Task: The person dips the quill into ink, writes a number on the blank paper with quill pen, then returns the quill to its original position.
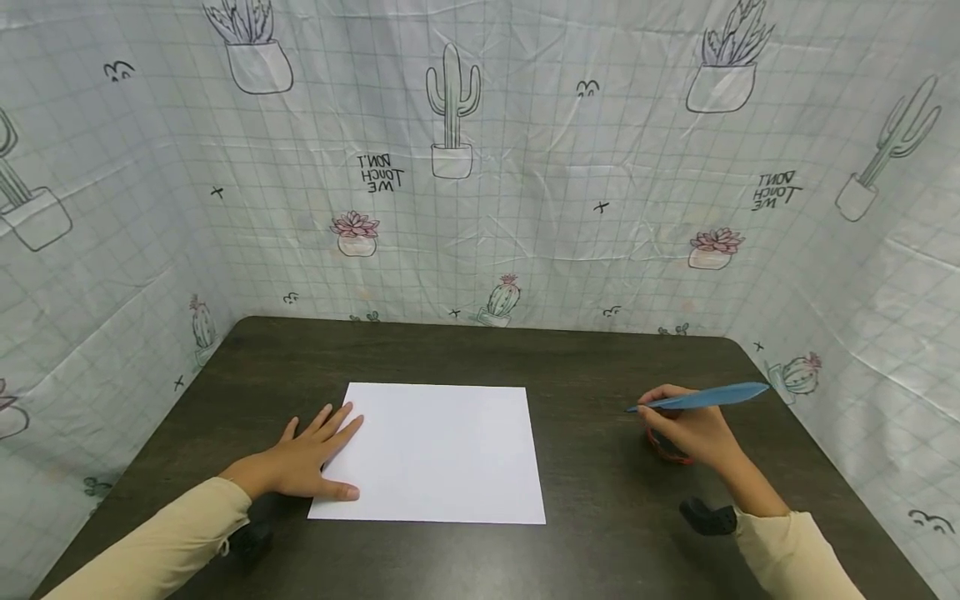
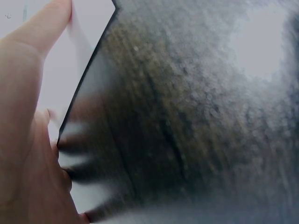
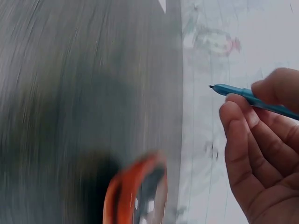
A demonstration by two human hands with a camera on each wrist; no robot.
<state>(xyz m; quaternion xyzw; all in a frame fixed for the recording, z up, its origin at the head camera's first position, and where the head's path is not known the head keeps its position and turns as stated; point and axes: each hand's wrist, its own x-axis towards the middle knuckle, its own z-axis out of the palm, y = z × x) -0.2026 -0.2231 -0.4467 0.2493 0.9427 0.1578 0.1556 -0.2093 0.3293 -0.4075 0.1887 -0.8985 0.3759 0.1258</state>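
Note:
My left hand (image 1: 307, 458) lies with fingers spread over the left edge of a blank white sheet of paper (image 1: 442, 454), the thumb near its lower left corner. In the left wrist view the thumb (image 2: 42, 28) rests over the paper. Off to the right, my right hand (image 1: 690, 425) pinches a blue pen (image 1: 720, 396) shaped like a long feather, held above the table. Its dark tip points left, away from the fingers, in the right wrist view. Below this hand is a red-orange, ring-like object (image 3: 124, 196), partly hidden by the hand in the head view.
The dark wooden table (image 1: 592, 475) has rounded far corners. A white cloth (image 1: 540, 208) printed with cacti and a grid hangs behind it and along both sides. A black wrist device (image 1: 707, 517) sits below the right wrist.

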